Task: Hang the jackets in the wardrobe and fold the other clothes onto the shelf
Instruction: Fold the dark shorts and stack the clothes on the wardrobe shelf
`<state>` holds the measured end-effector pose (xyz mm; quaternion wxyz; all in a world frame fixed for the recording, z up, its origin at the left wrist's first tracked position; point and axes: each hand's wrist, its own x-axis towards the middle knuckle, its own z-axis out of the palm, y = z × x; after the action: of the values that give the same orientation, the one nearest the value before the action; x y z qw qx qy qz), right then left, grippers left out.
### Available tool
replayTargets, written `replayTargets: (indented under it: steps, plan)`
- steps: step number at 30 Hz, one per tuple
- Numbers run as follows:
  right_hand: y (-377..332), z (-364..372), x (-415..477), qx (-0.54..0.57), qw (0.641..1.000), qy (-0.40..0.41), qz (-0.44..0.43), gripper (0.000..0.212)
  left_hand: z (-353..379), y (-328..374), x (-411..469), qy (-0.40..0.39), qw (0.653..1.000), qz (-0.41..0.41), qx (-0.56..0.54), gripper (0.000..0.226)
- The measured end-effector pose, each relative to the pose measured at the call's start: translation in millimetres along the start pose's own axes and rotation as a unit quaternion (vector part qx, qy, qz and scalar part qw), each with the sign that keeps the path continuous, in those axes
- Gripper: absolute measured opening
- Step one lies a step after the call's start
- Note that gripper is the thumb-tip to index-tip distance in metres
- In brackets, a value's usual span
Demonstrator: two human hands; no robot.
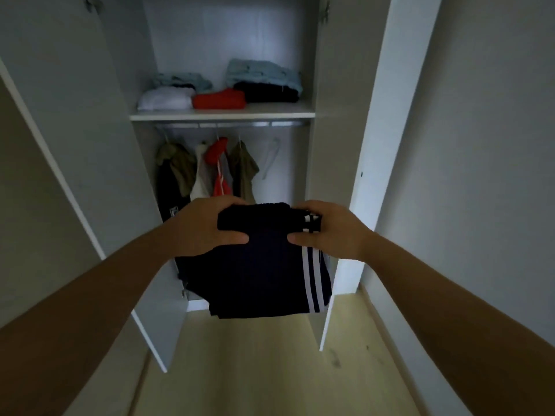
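The left hand (204,226) and right hand (327,226) pinch the folded striped trousers (264,265) at the top, fingers curled round. Limp, light cloth, likely needing cradling underneath for the shelf (222,115) at twelve o'clock.

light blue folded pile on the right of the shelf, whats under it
A folded black garment lies under the light blue pile, on the shelf. Its covered top is hidden.
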<state>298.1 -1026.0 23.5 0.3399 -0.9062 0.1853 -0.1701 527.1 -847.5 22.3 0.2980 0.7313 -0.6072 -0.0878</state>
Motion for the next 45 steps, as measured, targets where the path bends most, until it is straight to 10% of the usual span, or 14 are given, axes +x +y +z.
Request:
replayTargets:
  steps: [13,26,45]
  plan:
    - [41.7,-41.5,323.3,0.106,0.976,0.177,-0.063,0.037,-117.4,-128.1,263.1,0.093,0.992,0.060,0.055,0.053]
    - [87.9,-138.7,571.0,-0.048,0.927,0.370,-0.027,0.039,-178.1,-202.2,574.0,0.091,0.988,0.123,0.023,0.054]
    - [203.9,-217.3,813.4,-0.319,0.918,0.183,0.149,0.049,-161.4,-310.3,852.2,0.009,0.995,0.044,0.093,0.041]
